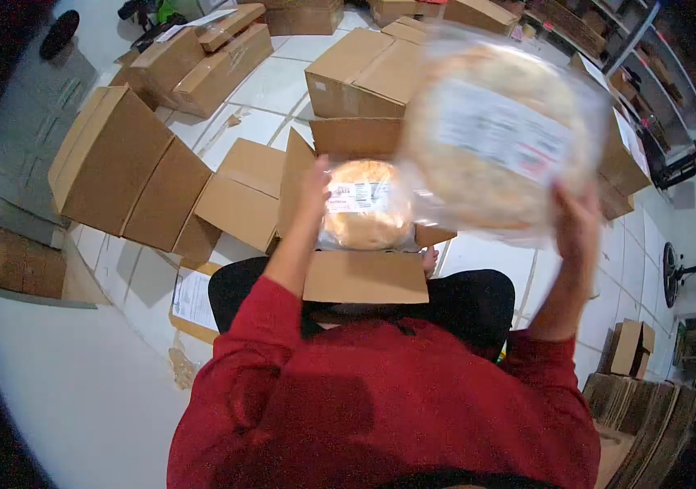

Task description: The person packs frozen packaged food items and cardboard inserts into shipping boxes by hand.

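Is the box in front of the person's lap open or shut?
Open: the cardboard box has its flaps spread, and a plastic-wrapped round flatbread shows inside.

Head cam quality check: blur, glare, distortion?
Head view: raised packet motion-blurred, label text unreadable, right hand smeared too; head view: bright glare on the wrapped packet inside the open box; head view: strong fisheye bending toward the edges, dark, speckled corners.

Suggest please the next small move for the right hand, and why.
The right hand could perhaps lower the raised package toward the open box: the package is held up at the box's right, the flaps are spread, and another package lies inside, beside the left hand.
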Demonstrator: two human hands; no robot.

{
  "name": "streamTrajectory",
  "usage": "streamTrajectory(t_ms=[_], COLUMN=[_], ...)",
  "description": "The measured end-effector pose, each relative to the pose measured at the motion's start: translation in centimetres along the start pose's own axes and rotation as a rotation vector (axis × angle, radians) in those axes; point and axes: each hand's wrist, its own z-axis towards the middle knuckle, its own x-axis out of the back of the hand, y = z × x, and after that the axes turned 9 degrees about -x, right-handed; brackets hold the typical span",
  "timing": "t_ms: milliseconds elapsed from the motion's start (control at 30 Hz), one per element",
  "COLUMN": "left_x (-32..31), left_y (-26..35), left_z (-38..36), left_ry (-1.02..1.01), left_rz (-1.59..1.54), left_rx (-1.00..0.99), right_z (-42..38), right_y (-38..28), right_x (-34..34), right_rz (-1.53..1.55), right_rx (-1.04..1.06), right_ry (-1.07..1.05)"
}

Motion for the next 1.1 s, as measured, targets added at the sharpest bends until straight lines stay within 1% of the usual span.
streamTrajectory(t_ms=[33, 67, 100, 133, 200, 233, 267, 300, 333, 400, 433, 500, 533, 567, 600, 633, 733, 800, 867, 900, 933, 967, 1033, 1100], left_x=[1.3, 3.4, 4.7, 4.9, 5.3, 5.2, 4.6, 3.9, 2.7, 0.3, -0.3, -1.1, -1.0, -0.8, -0.6, -0.8, -0.9, -1.1, -1.1, -1.1, -1.2, -1.2, 3.0, 5.6], left_y=[2.5, 3.1, 3.6, 4.2, 5.3, 5.1, 4.6, 4.2, 3.8, 2.7, 1.4, -2.0, -3.0, -4.0, -4.7, -4.8, -4.9, -4.8, -4.4, -2.7, 0.4, 2.5, 4.0, 7.1], left_z=[-1.0, -1.3, -1.4, -1.7, -2.4, -2.5, -2.4, -2.3, -2.3, -3.0, -2.6, -0.9, -0.8, -1.0, -1.2, -1.1, -0.5, -0.5, -0.5, -0.7, -1.0, -1.1, -0.3, -0.6], left_ry=[0.122, 0.178, 0.234, 0.225, 0.214, 0.203, 0.059, -0.084, -0.093, -0.264, -0.272, -0.289, -0.283, -0.271, -0.26, -0.271, -0.294, -0.314, -0.333, -0.342, -0.293, -0.242, 0.037, 0.2], left_rz=[-0.208, -0.25, -0.292, -0.293, -0.132, -0.132, 0.188, 0.506, 0.501, 0.861, 0.852, 1.335, 1.328, 1.397, 1.469, 1.455, 1.489, 1.51, 1.498, 1.515, 1.566, 1.613, 1.266, 0.969], left_rx=[0.168, 0.121, 0.073, 0.071, -0.111, -0.114, -0.124, -0.132, -0.131, -0.404, -0.399, -0.569, -0.573, -0.591, -0.607, -0.54, -0.514, -0.513, -0.47, -0.484, -0.488, -0.491, -0.549, -0.258], right_z=[0.2, 0.4, 1.4, 3.2, 2.3, 1.6, 0.8, 0.0, -0.2, 0.3, 1.2, 2.3, 3.1, 3.6, 3.2, 2.7, 2.7, 2.9, 3.1, 3.4, 4.0, 4.4, 4.4, 6.8], right_y=[1.1, 2.6, 5.8, 9.8, 13.9, 16.2, 17.6, 16.6, 15.4, 13.8, 14.3, 16.8, 18.4, 20.8, 21.5, 21.9, 22.1, 21.9, 21.8, 21.5, 21.1, 20.1, 15.4, 17.1], right_x=[-3.1, -5.9, -8.2, -9.2, -13.4, -14.0, -14.5, -15.1, -15.8, -17.0, -17.6, -18.2, -18.4, -18.3, -18.1, -17.9, -17.7, -17.7, -17.6, -17.3, -17.0, -16.1, -12.2, -7.0], right_rz=[0.066, 0.151, 0.253, -0.202, -0.458, -0.61, -0.76, -0.946, -0.951, -1.074, -1.136, -1.213, -1.279, -1.357, -1.361, -1.327, -1.273, -1.264, -1.217, -1.254, -1.286, -1.183, -0.645, -0.594], right_rx=[-0.064, -0.198, -0.211, -0.173, -0.186, 0.029, 0.253, 0.329, 0.325, 0.545, 0.569, 0.548, 0.533, 0.427, 0.434, 0.438, 0.394, 0.425, 0.449, 0.373, 0.301, 0.442, 0.204, -0.129], right_ry=[-0.059, -0.125, -0.225, -0.249, -0.095, -0.061, -0.023, -0.003, 0.005, -0.144, -0.147, -0.138, -0.129, -0.204, -0.204, -0.197, -0.215, -0.207, -0.178, -0.283, -0.384, -0.273, -0.139, -0.018])
